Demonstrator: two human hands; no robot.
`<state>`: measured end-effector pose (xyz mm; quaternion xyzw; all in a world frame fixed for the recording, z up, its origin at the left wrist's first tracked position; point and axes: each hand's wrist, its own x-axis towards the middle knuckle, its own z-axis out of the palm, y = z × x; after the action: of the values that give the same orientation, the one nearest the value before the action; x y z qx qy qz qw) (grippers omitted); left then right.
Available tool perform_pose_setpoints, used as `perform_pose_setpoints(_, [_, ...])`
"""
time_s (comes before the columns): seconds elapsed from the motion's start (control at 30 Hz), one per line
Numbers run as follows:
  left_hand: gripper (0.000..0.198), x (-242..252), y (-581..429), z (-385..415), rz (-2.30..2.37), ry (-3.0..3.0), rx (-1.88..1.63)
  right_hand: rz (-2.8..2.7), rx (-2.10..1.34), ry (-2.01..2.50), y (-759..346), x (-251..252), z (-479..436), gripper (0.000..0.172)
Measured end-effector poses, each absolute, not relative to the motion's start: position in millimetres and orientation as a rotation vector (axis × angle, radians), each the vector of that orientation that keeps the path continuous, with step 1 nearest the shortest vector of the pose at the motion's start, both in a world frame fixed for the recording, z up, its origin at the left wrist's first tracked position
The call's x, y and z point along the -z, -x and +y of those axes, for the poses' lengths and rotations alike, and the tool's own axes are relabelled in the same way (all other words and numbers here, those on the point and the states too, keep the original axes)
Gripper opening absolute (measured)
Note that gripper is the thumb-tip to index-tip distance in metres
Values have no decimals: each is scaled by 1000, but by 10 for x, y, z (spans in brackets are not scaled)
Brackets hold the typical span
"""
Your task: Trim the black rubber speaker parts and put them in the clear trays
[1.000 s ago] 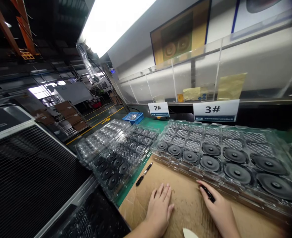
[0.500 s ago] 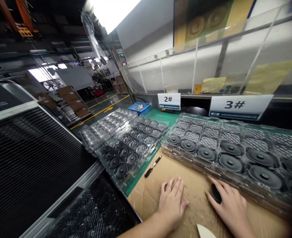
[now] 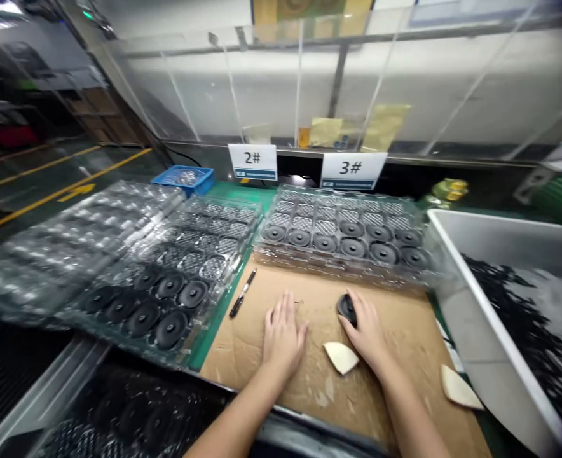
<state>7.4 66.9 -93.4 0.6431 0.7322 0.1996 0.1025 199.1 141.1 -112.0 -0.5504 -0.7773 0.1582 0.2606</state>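
Right hand (image 3: 369, 331): fingers closed around black disc (image 3: 344, 308), over cardboard sheet (image 3: 407, 315).
Left hand (image 3: 282, 338) flat on sheet, fingers extended, right of pen (image 3: 243, 294). Disc lies nearer than the far clear tray (image 3: 304, 260), beyond cream wedge (image 3: 341, 358); disc-to-sheet contact: cannot tell.

Single head-worn view, facing forward and down across the bench (image 3: 229, 191), cardboard (image 3: 309, 280) close below, 3# sign (image 3: 354, 170) at far side

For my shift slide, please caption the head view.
Right hand holds a black disc over cardboard; left hand rests open near a pen.
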Motion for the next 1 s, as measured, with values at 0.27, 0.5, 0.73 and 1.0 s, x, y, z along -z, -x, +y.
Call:
perform_pose_setpoints(0.27, [46,945,-96,656,2036,-1826,-799,-1847,-564,1596,-2230,787,750,52])
perform_pose_setpoints(0.5, [49,911,19,593,1757,-1519,-1125,-1845,-713,1549,-2104,426,385,55])
perform_pose_setpoints(0.73, [71,450,28,-167,1049,-1039,-1178,-2132,-959,1131,-1630,98,185,88])
perform_pose_setpoints(1.0, [72,258,52,-323,865,-222,-1168,-2264,-915,1134,-1535,143,143,83])
